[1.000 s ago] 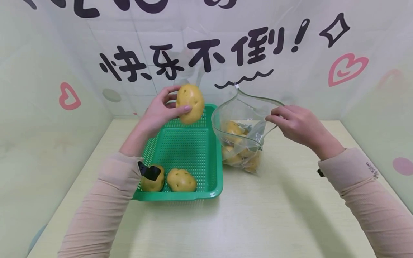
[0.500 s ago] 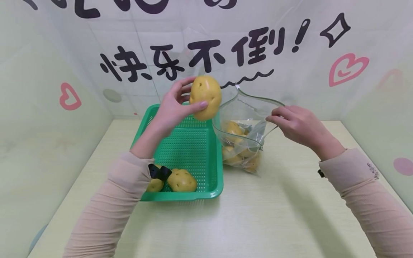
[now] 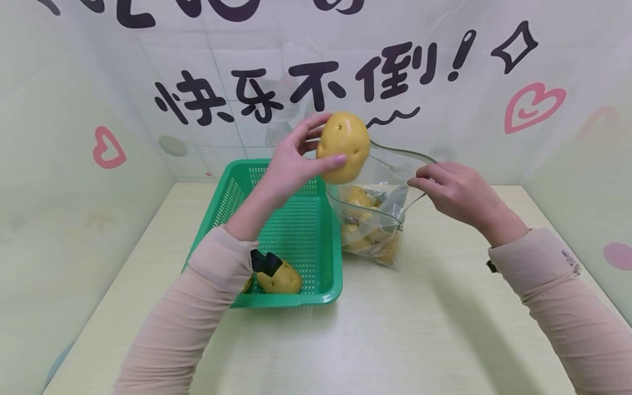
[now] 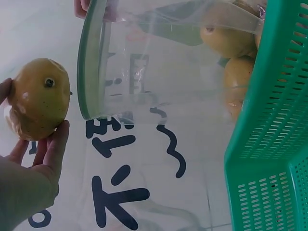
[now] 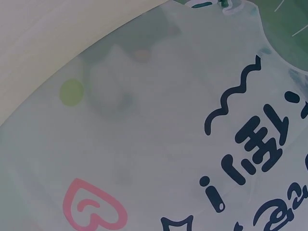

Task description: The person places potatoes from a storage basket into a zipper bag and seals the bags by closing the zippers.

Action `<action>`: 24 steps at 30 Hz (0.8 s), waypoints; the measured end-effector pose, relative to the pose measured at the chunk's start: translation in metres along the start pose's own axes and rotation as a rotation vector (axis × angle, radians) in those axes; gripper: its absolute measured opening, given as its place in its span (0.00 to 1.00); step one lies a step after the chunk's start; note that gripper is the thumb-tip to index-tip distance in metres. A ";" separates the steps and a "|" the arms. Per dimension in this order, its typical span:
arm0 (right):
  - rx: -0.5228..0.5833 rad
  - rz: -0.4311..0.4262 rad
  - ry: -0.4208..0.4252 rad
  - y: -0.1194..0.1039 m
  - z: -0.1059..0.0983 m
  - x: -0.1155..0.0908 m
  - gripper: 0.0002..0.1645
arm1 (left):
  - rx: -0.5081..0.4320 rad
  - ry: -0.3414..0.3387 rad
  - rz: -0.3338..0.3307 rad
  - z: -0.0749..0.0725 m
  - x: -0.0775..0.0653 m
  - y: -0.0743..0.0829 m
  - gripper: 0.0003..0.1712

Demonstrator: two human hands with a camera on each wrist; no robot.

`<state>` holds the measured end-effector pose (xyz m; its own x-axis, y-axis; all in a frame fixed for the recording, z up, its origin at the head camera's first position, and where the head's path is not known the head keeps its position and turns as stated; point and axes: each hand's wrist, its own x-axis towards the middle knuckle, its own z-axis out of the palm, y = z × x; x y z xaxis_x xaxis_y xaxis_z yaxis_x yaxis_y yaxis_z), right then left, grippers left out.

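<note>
My left hand [image 3: 296, 162] grips a yellow potato [image 3: 344, 148] between thumb and fingers, up beside the mouth of a clear zip bag [image 3: 395, 164]. In the left wrist view the same potato [image 4: 41, 98] is level with the green-edged mouth of the bag [image 4: 89, 62], a small gap apart. With its fingers and thumb my right hand [image 3: 451, 189] pinches the right rim of the bag, which stands open. Several potatoes [image 3: 357, 238] lie in the bottom of the bag. The right wrist view shows neither the right hand nor the bag's held rim.
Left of the bag stands a green perforated basket [image 3: 336, 258]. A potato [image 3: 281, 278] lies at its near end, with another mostly hidden behind my left sleeve [image 3: 197, 307]. A printed sheet [image 3: 237, 49] hangs behind the pale tabletop [image 3: 385, 334].
My left hand has carried the potato rightward from above the basket to the bag's mouth, rising slightly. The right hand and the bag have stayed in place.
</note>
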<state>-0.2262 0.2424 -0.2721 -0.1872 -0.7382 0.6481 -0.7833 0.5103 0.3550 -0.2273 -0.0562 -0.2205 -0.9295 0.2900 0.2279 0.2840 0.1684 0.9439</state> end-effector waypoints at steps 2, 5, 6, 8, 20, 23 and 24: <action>-0.002 0.001 0.002 0.000 0.000 -0.001 0.17 | 0.024 -0.017 0.004 0.004 0.001 0.000 0.42; -0.004 0.001 0.010 0.000 0.001 -0.002 0.18 | 0.063 -0.043 0.016 0.010 0.003 -0.001 0.42; -0.005 0.001 0.011 0.000 0.001 -0.002 0.18 | 0.075 -0.050 0.019 0.011 0.003 -0.001 0.42; -0.007 0.002 0.009 -0.001 0.001 -0.002 0.18 | 0.083 -0.065 0.029 0.014 0.004 -0.001 0.41; -0.010 0.008 -0.005 -0.001 0.001 -0.002 0.12 | 0.150 -0.099 0.041 0.023 0.011 -0.005 0.40; -0.010 0.006 -0.006 -0.001 0.000 -0.002 0.12 | 0.187 -0.093 0.051 0.024 0.012 -0.005 0.40; -0.010 0.006 -0.009 -0.001 0.000 -0.001 0.12 | 0.194 -0.093 0.054 0.024 0.011 -0.005 0.40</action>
<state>-0.2251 0.2427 -0.2734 -0.1969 -0.7389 0.6444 -0.7760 0.5191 0.3582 -0.2338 -0.0313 -0.2287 -0.8888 0.3873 0.2450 0.3806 0.3258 0.8655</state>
